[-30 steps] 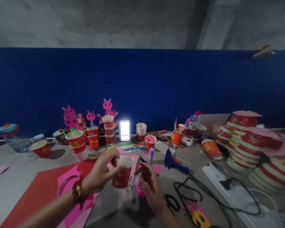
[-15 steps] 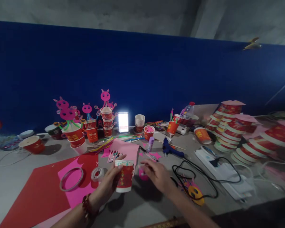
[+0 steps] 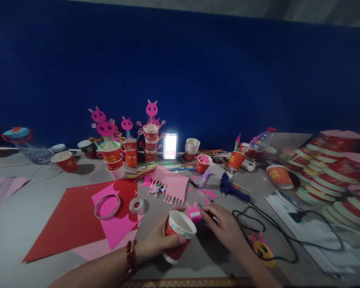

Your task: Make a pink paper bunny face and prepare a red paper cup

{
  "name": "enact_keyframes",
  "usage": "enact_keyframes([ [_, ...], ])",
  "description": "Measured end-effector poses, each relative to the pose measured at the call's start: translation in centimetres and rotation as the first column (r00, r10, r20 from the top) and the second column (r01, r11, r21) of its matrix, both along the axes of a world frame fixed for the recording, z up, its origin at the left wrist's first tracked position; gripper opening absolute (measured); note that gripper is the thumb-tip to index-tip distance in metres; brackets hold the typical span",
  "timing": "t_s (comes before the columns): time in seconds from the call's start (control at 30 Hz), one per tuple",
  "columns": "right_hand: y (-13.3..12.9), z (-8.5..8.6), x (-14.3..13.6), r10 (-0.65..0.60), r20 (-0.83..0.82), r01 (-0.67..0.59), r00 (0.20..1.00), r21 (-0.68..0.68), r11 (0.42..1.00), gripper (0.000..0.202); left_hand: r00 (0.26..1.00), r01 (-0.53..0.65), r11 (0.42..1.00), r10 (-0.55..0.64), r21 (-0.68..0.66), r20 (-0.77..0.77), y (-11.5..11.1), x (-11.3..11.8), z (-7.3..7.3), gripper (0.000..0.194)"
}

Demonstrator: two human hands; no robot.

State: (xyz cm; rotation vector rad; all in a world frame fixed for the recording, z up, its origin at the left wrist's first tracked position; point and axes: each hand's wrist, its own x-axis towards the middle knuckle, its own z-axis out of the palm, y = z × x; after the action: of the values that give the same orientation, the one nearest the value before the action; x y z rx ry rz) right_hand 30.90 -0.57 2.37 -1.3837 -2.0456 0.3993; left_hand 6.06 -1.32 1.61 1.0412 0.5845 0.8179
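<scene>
My left hand (image 3: 160, 242) is wrapped round a red paper cup (image 3: 177, 247) with a white inside and a patterned band under its rim. The cup is held tilted above the table, its mouth facing up and to the right. Just beyond it lies a pink paper animal-head cutout (image 3: 193, 213) with small ears and a white strip across it. Over the cutout's right edge, my right hand (image 3: 222, 226) has its fingers closed on a thin dark tool whose kind I cannot make out.
Red card (image 3: 63, 224), a tape roll (image 3: 136, 205) and a grey ring (image 3: 95, 208) lie left. A blue glue gun (image 3: 232, 190) and black cable (image 3: 274, 228) lie right, near a white power strip (image 3: 307, 236). Cup stacks (image 3: 333, 176) stand far right; pink cup figures (image 3: 109, 154) stand at the back.
My view has tipped down and turned left. The cup has gone from nearly upright to tilted, showing its inside. My right hand's fingers now show a thin dark tool beside the pink cutout.
</scene>
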Motion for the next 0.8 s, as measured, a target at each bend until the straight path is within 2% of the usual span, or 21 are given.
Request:
enact_keyframes([
  [0.07,0.1,0.3,-0.7,0.041,0.010,-0.041,0.999,0.000,0.999,0.020,1.000,0.009,0.998,-0.008,-0.061,0.016,-0.2,0.3,0.0,0.069],
  [0.23,0.0,0.8,-2.0,0.113,0.004,-0.113,0.994,0.007,0.994,0.020,0.990,-0.115,0.972,0.129,-0.204,0.059,0.3,0.5,0.1,0.059],
  [0.43,-0.2,0.8,-2.4,0.135,-0.033,-0.135,0.990,-0.008,0.991,0.024,0.975,-0.189,0.957,0.210,-0.222,0.075,0.8,0.3,0.4,0.066],
  [0.6,-0.1,0.7,-2.5,0.120,-0.055,-0.123,0.991,-0.046,0.991,0.023,0.970,-0.200,0.942,0.228,-0.269,0.078,0.9,0.4,0.3,0.065],
  [0.8,-0.6,0.7,-2.6,0.126,-0.058,-0.130,0.990,-0.073,0.989,0.022,0.958,-0.257,0.945,0.277,-0.203,0.076,0.8,0.3,-0.3,0.059],
])
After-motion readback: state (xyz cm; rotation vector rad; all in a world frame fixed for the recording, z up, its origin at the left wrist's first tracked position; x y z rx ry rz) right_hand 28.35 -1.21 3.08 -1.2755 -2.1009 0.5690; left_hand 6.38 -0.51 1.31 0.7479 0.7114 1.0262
